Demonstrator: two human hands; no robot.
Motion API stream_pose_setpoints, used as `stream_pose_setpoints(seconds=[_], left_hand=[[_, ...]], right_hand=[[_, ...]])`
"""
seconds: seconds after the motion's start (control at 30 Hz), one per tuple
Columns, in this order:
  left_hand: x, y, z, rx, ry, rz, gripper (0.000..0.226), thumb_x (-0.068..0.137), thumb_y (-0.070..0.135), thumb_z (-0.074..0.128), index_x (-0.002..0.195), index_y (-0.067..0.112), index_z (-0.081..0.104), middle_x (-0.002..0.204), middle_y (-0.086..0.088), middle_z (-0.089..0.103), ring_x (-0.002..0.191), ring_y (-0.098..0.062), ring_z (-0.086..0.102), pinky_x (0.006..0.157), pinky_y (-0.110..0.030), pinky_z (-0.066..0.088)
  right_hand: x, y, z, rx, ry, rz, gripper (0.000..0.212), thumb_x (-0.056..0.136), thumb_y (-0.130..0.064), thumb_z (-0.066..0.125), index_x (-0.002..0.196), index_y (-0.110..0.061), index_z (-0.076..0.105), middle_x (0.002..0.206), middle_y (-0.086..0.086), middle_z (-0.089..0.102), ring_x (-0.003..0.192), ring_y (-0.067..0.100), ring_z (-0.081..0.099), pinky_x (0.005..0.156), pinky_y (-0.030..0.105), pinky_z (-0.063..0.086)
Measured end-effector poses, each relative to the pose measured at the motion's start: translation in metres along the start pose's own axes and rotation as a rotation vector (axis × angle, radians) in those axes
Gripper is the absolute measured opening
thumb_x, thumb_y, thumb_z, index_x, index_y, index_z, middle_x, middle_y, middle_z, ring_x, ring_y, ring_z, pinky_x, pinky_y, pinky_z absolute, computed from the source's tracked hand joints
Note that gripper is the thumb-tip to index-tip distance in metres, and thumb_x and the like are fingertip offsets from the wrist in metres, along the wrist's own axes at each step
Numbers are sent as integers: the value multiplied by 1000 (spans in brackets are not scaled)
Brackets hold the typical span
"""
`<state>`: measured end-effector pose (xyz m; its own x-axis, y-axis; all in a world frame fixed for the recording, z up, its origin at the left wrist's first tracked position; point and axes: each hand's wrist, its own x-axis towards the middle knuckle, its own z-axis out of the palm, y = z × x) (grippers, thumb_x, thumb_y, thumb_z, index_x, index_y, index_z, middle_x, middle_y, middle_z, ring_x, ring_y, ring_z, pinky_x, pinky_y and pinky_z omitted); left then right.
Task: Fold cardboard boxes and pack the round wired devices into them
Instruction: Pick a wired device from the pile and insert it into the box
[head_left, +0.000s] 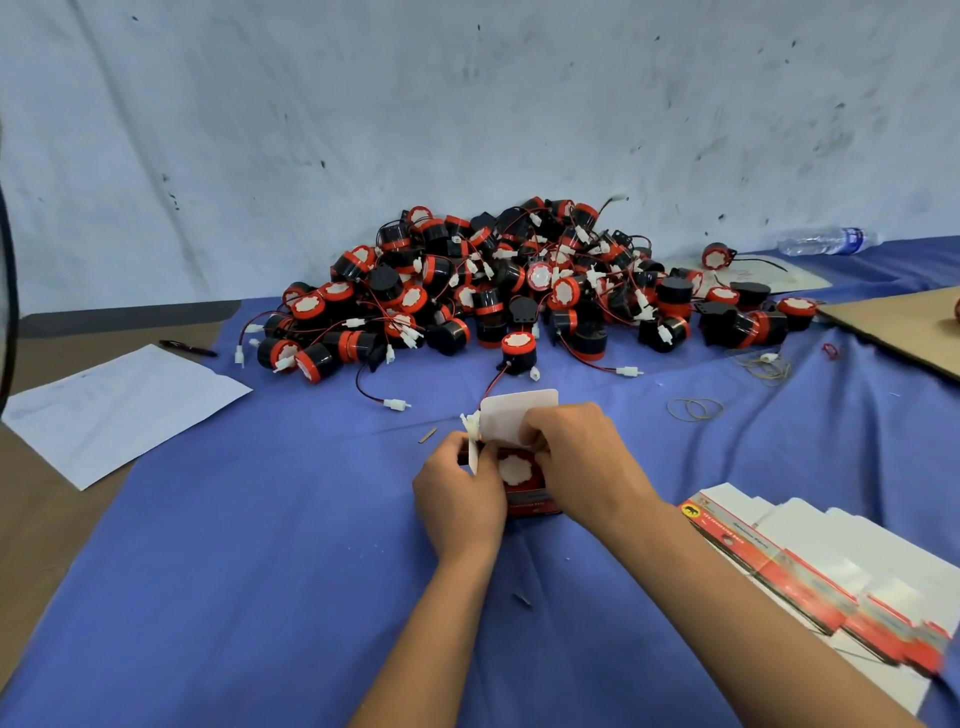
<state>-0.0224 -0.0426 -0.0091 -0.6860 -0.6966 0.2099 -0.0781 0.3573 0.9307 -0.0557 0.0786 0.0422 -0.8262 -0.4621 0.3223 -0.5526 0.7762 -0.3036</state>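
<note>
1. Blue cloth (260, 597) over a table, scuffed pale wall (467, 104) behind.
2. Small red box (530, 493) at centre, standing open end up, white lid flap (517, 413) raised; round device (514, 467) already seated inside.
3. Left hand (460, 499) curled round box side, pinching a side flap, probably steadying it.
4. Right hand (582, 457) curled over the top edge, fingers at the flaps, likely tucking them.
5. Beyond: big pile of devices (519, 291).
6. Right: flat boxes (805, 566) stacked within reach; rubber bands (696, 408), bottle (826, 240).
7. Left: paper sheet (119, 410), pen (187, 348).
</note>
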Motion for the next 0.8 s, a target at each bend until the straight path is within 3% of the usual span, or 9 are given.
stream_pose_setpoints(seconds=[0.17,0.27,0.33,0.43,0.5,0.57,0.63,0.7,0.8], left_hand=[[2,0,-2,30,4,2,32,92,23,70,71,6,52,60,-4,52,67,-33,48,52,-36,29],[1,-2,-4,-35,-86,12,32,91,21,71,69,7,52,57,-4,51,59,-23,38,52,-36,30],[2,-1,-12,-98,-215,-1,25,87,21,74,71,11,59,61,0,60,57,-15,46,53,-32,39],[5,3,-23,-189,-415,-112,10,75,21,77,79,16,69,76,3,74,68,-12,63,61,-28,51],[5,4,-26,-228,-457,-167,20,65,20,72,85,15,72,82,0,77,69,-10,66,59,-23,53],[5,5,-25,-256,-443,-181,17,72,6,72,88,12,72,82,-1,77,64,-5,66,54,-18,50],[5,5,-23,-269,-440,-194,18,77,-5,73,89,10,71,80,-1,77,61,-3,67,51,-17,49],[4,4,-21,-278,-437,-193,16,78,-4,76,86,8,70,73,1,75,57,-4,66,50,-18,48],[0,6,-15,-277,-397,-167,7,76,9,73,78,10,67,64,3,70,56,-10,59,48,-22,46]], right_hand=[[12,-2,-6,-50,-75,52,28,80,6,48,87,-12,68,88,8,64,82,28,58,62,37,50],[15,-8,-8,-120,-106,97,19,84,-1,49,85,-15,61,82,1,51,75,23,47,50,25,28],[16,-13,-10,-185,-115,84,17,85,-4,51,75,-17,51,70,-1,38,67,24,40,47,27,20],[18,-18,-15,-159,-167,7,23,74,-16,50,66,-18,29,67,-1,32,65,24,32,50,30,24],[16,-16,-14,-136,-222,-46,12,76,-20,50,72,-18,39,75,1,45,66,27,36,52,30,33],[13,-12,-13,-238,-275,-37,9,88,-14,54,82,-19,58,84,3,60,74,29,52,58,30,41],[11,-9,-15,-248,-324,-24,19,94,-17,54,76,-16,54,77,4,54,75,30,51,53,29,33],[12,-13,-15,-230,-339,-39,28,99,-20,46,75,-10,54,79,9,54,78,30,47,55,30,28],[8,-26,-10,-215,-303,-32,30,103,-19,36,96,-7,63,106,16,64,90,33,54,71,37,39]])
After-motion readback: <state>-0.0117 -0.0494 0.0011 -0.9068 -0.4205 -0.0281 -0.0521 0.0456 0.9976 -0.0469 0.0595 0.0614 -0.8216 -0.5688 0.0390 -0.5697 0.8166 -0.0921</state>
